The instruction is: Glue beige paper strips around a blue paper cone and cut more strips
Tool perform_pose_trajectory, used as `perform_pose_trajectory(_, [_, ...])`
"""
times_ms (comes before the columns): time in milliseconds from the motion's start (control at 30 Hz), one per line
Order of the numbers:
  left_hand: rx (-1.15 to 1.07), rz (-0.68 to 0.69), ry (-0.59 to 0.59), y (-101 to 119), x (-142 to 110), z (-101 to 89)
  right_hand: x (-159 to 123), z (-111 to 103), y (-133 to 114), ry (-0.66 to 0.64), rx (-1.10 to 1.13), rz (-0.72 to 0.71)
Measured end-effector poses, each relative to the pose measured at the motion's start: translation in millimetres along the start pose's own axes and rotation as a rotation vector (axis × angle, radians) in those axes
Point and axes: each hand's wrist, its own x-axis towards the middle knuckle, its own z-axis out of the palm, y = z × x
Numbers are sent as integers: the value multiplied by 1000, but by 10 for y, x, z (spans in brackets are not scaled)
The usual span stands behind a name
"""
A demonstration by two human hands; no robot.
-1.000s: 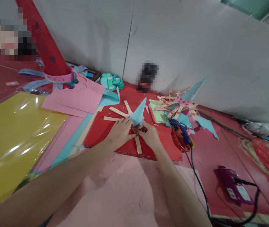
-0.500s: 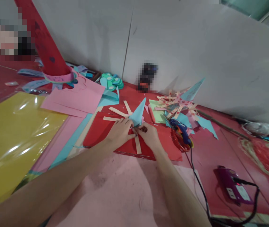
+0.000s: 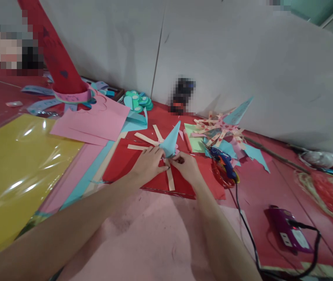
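Note:
A light-blue paper cone (image 3: pixel 170 141) stands tilted on red paper (image 3: pixel 119 166), with cream paper strips (image 3: pixel 145 138) radiating from its base. At the cone's lower left, my left hand (image 3: pixel 150 162) is closed, fingers bent against the base and thumb low by the front strip. My right hand (image 3: pixel 187 166) is closed in a pinch on the near side, its fingertips at the upper end of the front paper strip (image 3: pixel 170 180). The fingers partly hide the place where strip and cone meet.
Right of my hands lies a blue glue gun (image 3: pixel 225 162), its black cord running to a purple power box (image 3: pixel 291 230). A finished-looking cone with strips (image 3: pixel 227 121) stands behind it. Pink sheets (image 3: pixel 96 117), a yellow plastic-covered sheet (image 3: pixel 23 171) and a red cone (image 3: pixel 58 54) are at left.
My right hand has shifted slightly at the cone's base, its fingertips a little farther from the left hand. The cone and my left hand look nearly unchanged.

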Motion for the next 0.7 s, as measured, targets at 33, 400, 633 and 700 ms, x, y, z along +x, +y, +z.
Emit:
perform_pose_trajectory(33, [4,3,-3,2,-1,-2,-3,4,-2,33,-12,-4])
perform_pose_trajectory(400, [-14,-12,2,-2,-1,-4,7,23,6,70,-16,2])
perform_pose_trajectory(633, [-32,-10,15,0,-3,-13,-8,35,23,57,-57,-16])
perform_pose_trajectory(700, [-29,8,22,-8,-6,-9,-14,33,35,52,-58,-28])
